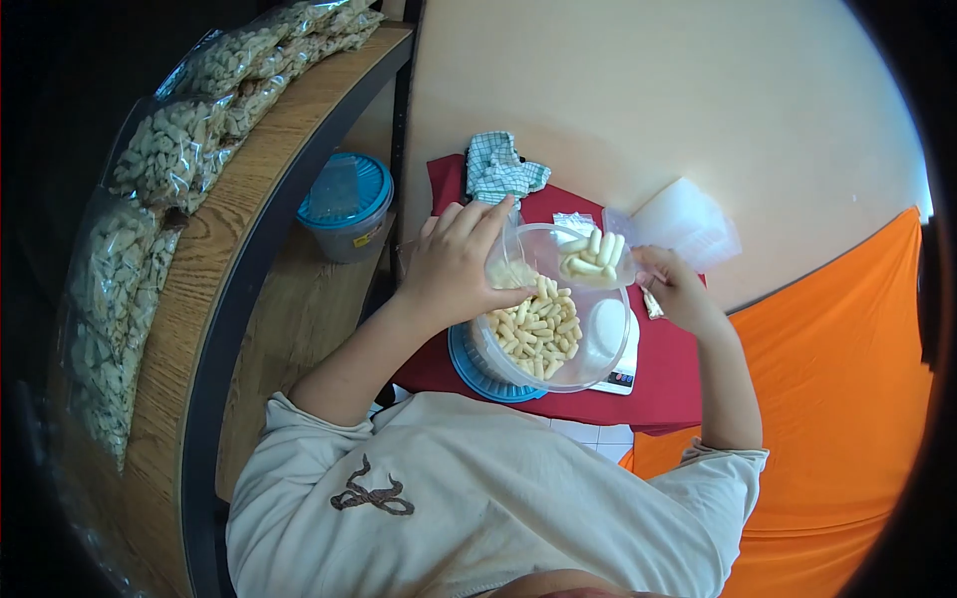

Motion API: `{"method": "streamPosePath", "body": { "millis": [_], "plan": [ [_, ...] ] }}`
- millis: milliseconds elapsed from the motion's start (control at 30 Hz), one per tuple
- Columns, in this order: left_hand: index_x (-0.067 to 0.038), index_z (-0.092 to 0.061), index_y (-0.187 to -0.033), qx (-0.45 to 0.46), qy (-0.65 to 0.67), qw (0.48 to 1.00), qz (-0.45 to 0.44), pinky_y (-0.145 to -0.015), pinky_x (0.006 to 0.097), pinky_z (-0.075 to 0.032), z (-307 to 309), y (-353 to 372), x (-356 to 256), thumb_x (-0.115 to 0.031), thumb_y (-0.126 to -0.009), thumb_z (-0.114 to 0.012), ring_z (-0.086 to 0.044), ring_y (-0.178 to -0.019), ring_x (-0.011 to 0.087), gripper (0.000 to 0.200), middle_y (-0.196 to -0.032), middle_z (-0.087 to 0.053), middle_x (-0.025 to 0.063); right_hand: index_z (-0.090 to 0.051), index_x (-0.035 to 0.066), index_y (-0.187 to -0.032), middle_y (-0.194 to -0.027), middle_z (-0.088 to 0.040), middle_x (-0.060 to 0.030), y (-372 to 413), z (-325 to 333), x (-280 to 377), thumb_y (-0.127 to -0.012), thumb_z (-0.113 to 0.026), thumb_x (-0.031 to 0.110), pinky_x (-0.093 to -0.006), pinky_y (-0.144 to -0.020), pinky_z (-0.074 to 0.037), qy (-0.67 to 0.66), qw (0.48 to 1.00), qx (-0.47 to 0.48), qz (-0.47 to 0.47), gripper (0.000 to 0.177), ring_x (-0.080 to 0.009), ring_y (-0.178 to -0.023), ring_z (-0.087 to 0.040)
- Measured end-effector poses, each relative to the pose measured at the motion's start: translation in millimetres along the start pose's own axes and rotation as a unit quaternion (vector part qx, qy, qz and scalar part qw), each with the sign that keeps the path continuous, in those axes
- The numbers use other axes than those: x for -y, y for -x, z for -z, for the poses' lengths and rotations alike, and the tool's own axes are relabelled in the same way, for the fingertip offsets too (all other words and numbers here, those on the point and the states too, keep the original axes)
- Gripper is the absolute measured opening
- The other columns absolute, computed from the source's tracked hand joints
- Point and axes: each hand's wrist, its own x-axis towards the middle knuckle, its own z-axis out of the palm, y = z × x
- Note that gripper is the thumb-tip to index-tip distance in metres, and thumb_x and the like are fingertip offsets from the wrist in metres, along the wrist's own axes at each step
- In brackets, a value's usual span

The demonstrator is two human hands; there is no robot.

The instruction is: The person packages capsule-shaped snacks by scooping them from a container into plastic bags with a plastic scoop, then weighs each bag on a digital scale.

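A clear round tub (620, 361) holds many pale, finger-shaped snack sticks (538, 329). My right hand (676, 287) grips a small clear cup (626, 271) at its side, over the tub's far right part; several snack sticks fill the cup. My left hand (454, 254) is closed on what looks like a clear plastic bag (508, 267) at the tub's left rim, its thumb reaching over the tub. Pale contents show behind that plastic, partly hidden by the fingers. Beneath the tub, a blue lid (485, 374) and a white digital scale (620, 382) are partly covered.
Filled snack bags (164, 149) line the wooden shelf (264, 149) at left. A blue-lidded container (349, 209) stands on a lower shelf. On the red cloth (668, 379) lie a checkered cloth (503, 164) and clear plastic bags (686, 221). Orange fabric (817, 399) hangs at right.
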Motion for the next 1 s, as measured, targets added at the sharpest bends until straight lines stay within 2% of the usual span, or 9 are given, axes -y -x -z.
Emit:
{"method": "streamPosePath", "body": {
  "millis": [67, 133, 233, 300, 400, 633, 733, 900, 1000],
  "plan": [
    [-0.003, -0.046, -0.127, 0.052, 0.002, 0.999, -0.011, -0.084, 0.0408, -0.041, 1.9, -7.6, -7.1, -0.048, -0.056, -0.078, -0.052, -0.098, 0.0280, 0.090, -0.106, -0.054, 0.0117, -0.059, 0.004, -0.105, -0.090, -0.057, -0.0118, 0.3, 9.6, 9.8, -0.084, -0.056, 0.002, -0.0330, -0.075, -0.042, -0.017, 0.997, -0.015, 0.072, 0.021, -0.0230, -0.080, -0.049],
    [-0.002, -0.046, -0.127, 0.052, 0.012, 0.998, -0.032, -0.084, 0.0410, -0.041, -4.7, -13.0, -11.3, -0.048, -0.056, -0.078, -0.052, -0.099, 0.0277, 0.090, -0.106, -0.054, 0.0119, -0.059, 0.004, -0.104, -0.089, -0.056, -0.0128, -2.3, 16.9, 23.2, -0.085, -0.056, 0.002, -0.0353, -0.074, -0.043, -0.021, 0.999, -0.012, 0.046, 0.019, -0.0226, -0.082, -0.052],
    [-0.002, -0.047, -0.126, 0.063, 0.018, 0.996, -0.052, -0.085, 0.0412, -0.042, -10.0, -21.5, -21.1, -0.049, -0.056, -0.077, -0.052, -0.100, 0.0273, 0.091, -0.107, -0.054, 0.0121, -0.060, 0.005, -0.103, -0.089, -0.057, -0.0129, -3.2, 23.3, 47.5, -0.082, -0.057, 0.002, -0.0369, -0.074, -0.044, 0.064, 0.997, 0.004, 0.032, 0.021, -0.0250, -0.085, -0.054],
    [-0.001, -0.047, -0.126, 0.076, 0.013, 0.995, -0.057, -0.085, 0.0414, -0.042, -12.3, -26.0, -26.3, -0.050, -0.055, -0.077, -0.052, -0.101, 0.0271, 0.091, -0.107, -0.054, 0.0120, -0.062, 0.006, -0.101, -0.088, -0.059, -0.0121, -1.2, 25.5, 62.3, -0.079, -0.060, 0.005, -0.0385, -0.075, -0.045, 0.218, 0.962, -0.069, 0.149, 0.022, -0.0279, -0.087, -0.055],
    [-0.001, -0.048, -0.126, 0.084, 0.016, 0.995, -0.051, -0.086, 0.0412, -0.042, -16.6, -31.3, -30.5, -0.051, -0.055, -0.077, -0.052, -0.101, 0.0279, 0.091, -0.107, -0.055, 0.0126, -0.065, 0.007, -0.096, -0.086, -0.061, -0.0112, 1.9, 34.9, 84.9, -0.077, -0.061, 0.008, -0.0378, -0.076, -0.045, 0.283, 0.950, -0.044, 0.125, 0.019, -0.0294, -0.087, -0.055],
    [-0.001, -0.047, -0.126, 0.059, 0.035, 0.995, -0.071, -0.087, 0.0411, -0.041, -16.5, -37.2, -35.8, -0.047, -0.054, -0.079, -0.053, -0.100, 0.0298, 0.092, -0.106, -0.055, 0.0146, -0.068, 0.009, -0.091, -0.083, -0.061, -0.0113, 6.5, 49.6, 95.6, -0.079, -0.061, 0.011, -0.0376, -0.077, -0.046, 0.290, 0.953, -0.037, 0.084, 0.014, -0.0291, -0.090, -0.055],
    [-0.001, -0.047, -0.126, 0.047, 0.044, 0.995, -0.076, -0.087, 0.0408, -0.042, -13.9, -37.6, -38.6, -0.045, -0.054, -0.080, -0.054, -0.098, 0.0306, 0.091, -0.104, -0.055, 0.0148, -0.066, 0.007, -0.098, -0.084, -0.060, -0.0081, 7.9, 51.9, 91.2, -0.076, -0.065, 0.006, -0.0362, -0.077, -0.046, 0.258, 0.961, -0.031, 0.095, 0.022, -0.0253, -0.087, -0.054],
    [0.000, -0.049, -0.125, 0.027, 0.071, 0.993, -0.095, -0.085, 0.0395, -0.044, -15.7, -38.7, -35.3, -0.039, -0.055, -0.081, -0.055, -0.094, 0.0297, 0.087, -0.101, -0.056, 0.0143, -0.067, 0.007, -0.097, -0.083, -0.061, -0.0087, 16.4, 50.5, 95.0, -0.076, -0.066, 0.008, -0.0361, -0.075, -0.046, 0.305, 0.934, -0.140, 0.126, 0.022, -0.0258, -0.084, -0.054],
    [0.000, -0.050, -0.125, 0.046, 0.104, 0.990, -0.080, -0.079, 0.0343, -0.046, -18.3, -38.0, -25.0, -0.029, -0.058, -0.081, -0.057, -0.089, 0.0239, 0.079, -0.098, -0.057, 0.0123, -0.067, 0.007, -0.096, -0.082, -0.061, -0.0090, 22.4, 54.9, 91.5, -0.075, -0.067, 0.008, -0.0362, -0.074, -0.047, 0.303, 0.929, -0.158, 0.139, 0.022, -0.0265, -0.084, -0.055]
  ]
}}
